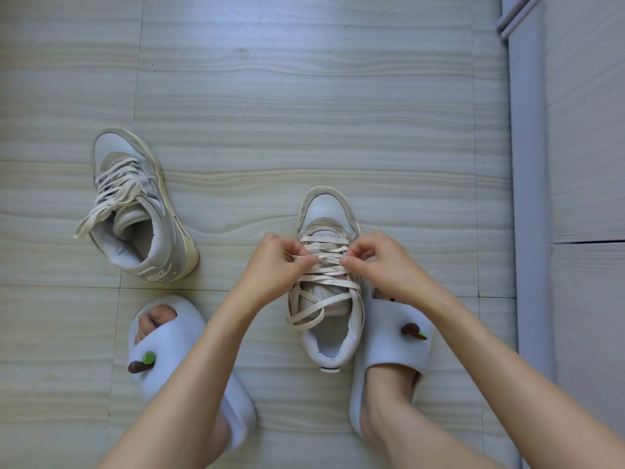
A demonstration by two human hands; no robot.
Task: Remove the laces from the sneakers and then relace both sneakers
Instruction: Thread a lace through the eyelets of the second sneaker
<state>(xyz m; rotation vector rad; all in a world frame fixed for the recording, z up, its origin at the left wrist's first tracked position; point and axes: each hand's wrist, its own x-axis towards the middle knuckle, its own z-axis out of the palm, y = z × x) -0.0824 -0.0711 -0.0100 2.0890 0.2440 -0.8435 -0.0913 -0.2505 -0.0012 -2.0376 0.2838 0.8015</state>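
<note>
Sneaker (327,262) stands between two slippers (389,336) – second sneaker (138,204) left.

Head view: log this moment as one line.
left hand: pinches cream flat lace | right hand: pinches same lace | grey-white sneaker: upright, laced | second grey-white sneaker: tilted, apart

Legible text: "NIKE", white raised capitals, on heel tab of left-hand sneaker (135,211). Reads upside down from camera, tilted. Smaller marks just beside brand word: too small to read. Second sneaker (328,289), slippers (176,353), floor (304,96): no readable text, numbers or labels.
</note>
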